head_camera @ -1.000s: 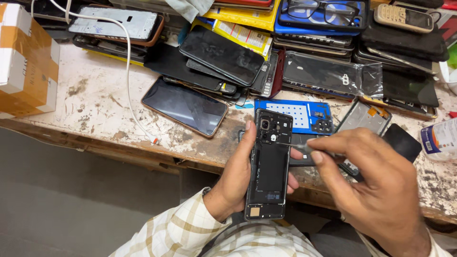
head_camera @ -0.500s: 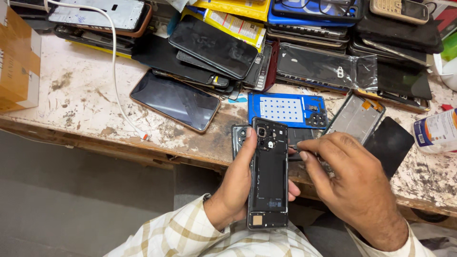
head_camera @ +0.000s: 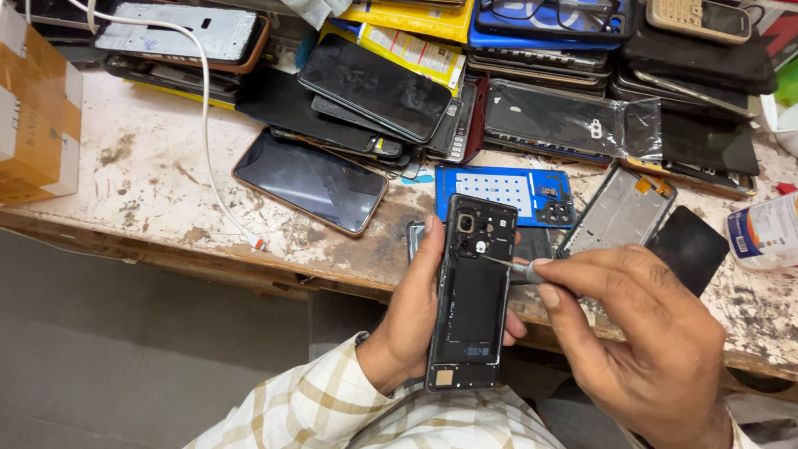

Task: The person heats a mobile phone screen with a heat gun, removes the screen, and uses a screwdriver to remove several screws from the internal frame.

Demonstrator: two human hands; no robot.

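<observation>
My left hand (head_camera: 411,320) grips an opened black phone (head_camera: 470,291) upright by its edges, its back cover off and the camera module and inner parts showing. My right hand (head_camera: 644,341) pinches a thin screwdriver (head_camera: 507,264), whose tip rests on the phone's upper part just below the camera. Both hands hover over the near edge of a worn, stained workbench (head_camera: 158,191). A checked sleeve covers my left forearm.
A blue magnetic screw mat (head_camera: 507,189) lies just beyond the phone, a grey phone frame (head_camera: 619,212) to its right. A dark phone (head_camera: 312,181) lies face up at left, with stacked phones and screens behind. A cardboard box (head_camera: 33,125) sits far left, a white cable (head_camera: 208,141) runs nearby.
The view has shifted slightly. My right hand has brought the screwdriver tip in onto the phone's upper part; the left hand keeps holding the phone in the same place.
</observation>
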